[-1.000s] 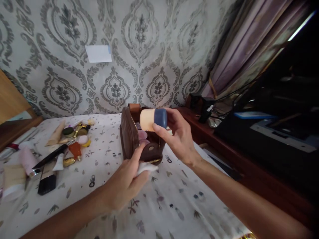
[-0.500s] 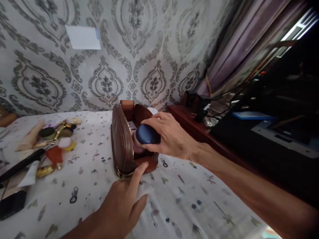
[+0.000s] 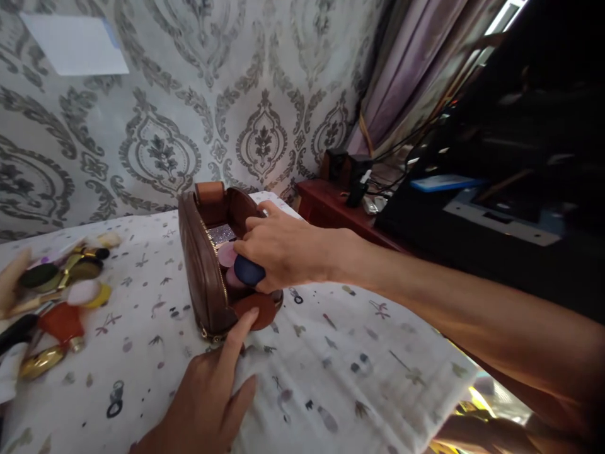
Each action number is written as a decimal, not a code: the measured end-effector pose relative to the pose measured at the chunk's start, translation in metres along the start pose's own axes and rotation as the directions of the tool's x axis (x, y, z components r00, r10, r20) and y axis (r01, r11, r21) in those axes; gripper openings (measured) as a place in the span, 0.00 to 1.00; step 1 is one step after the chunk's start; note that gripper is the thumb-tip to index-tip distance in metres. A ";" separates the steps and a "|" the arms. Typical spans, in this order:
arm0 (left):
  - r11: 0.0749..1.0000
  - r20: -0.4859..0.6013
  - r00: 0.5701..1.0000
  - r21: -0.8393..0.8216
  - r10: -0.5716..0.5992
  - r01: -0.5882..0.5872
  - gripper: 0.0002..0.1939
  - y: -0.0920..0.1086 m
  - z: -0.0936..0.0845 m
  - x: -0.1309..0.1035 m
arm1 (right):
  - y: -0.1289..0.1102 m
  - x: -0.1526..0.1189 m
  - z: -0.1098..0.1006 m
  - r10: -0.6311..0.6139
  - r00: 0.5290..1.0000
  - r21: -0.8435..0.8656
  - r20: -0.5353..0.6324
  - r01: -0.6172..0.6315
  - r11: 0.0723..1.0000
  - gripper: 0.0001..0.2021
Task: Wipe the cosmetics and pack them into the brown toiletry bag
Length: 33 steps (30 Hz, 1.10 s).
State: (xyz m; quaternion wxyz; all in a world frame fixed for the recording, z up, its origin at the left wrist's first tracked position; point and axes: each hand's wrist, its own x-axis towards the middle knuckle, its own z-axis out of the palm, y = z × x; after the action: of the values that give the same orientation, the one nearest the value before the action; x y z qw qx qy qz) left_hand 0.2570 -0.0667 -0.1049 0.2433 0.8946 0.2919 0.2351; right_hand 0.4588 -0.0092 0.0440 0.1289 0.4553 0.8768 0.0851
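A brown leather zip bag (image 3: pixel 196 265) stands unzipped on the patterned white cloth, its mouth facing right. Inside it I see a glittery silver item (image 3: pixel 221 234) and a pink round item (image 3: pixel 227 254). My right hand (image 3: pixel 278 247) reaches into the opening, fingers closed around a dark blue rounded object (image 3: pixel 249 271); the exact kind is unclear and part of it is covered by the hand. The index finger of my left hand (image 3: pixel 210 391) rests stretched out on the bag's lowered end flap (image 3: pixel 261 310). Its thumb is apart and nothing is held.
Cosmetics lie in a pile at left, among them an orange-red bottle (image 3: pixel 61 325), a gold item (image 3: pixel 43 362) and a dark round compact (image 3: pixel 40 275). A patterned wall rises behind. A dark red wooden ledge (image 3: pixel 326 205) with cables and small objects stands at right.
My right hand has turned over and lowered the dark blue object farther into the bag. My left index finger stays on the flap. The whole view has shifted to the right.
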 end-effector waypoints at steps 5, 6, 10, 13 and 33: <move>0.999 0.023 0.999 0.009 -0.035 0.035 0.39 0.000 0.000 -0.002 | -0.003 0.001 -0.005 0.006 0.997 0.005 0.080 -0.007 1.000 0.18; 0.999 0.027 0.999 0.003 -0.042 0.042 0.39 0.000 -0.001 -0.002 | -0.003 0.001 -0.005 0.006 0.997 0.009 0.080 -0.007 1.000 0.18; 0.994 0.059 0.993 -0.027 -0.101 0.103 0.37 0.003 -0.002 -0.001 | -0.002 -0.002 -0.002 0.006 1.000 0.058 0.021 -0.007 0.998 0.20; 0.992 0.066 0.990 -0.020 -0.127 0.128 0.37 0.004 -0.002 -0.002 | -0.002 -0.003 -0.001 -0.022 0.998 0.132 -0.051 0.028 0.991 0.22; 0.996 0.098 0.991 -0.009 -0.089 0.091 0.33 0.009 -0.010 0.003 | 0.001 0.051 0.017 -0.288 0.957 0.524 0.027 0.231 0.820 0.11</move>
State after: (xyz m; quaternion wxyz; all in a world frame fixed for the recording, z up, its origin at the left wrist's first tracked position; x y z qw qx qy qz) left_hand 0.2575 -0.0681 -0.0911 0.2736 0.8893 0.3181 0.1817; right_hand 0.4366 0.0335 0.0206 0.0587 0.3531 0.9131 -0.1951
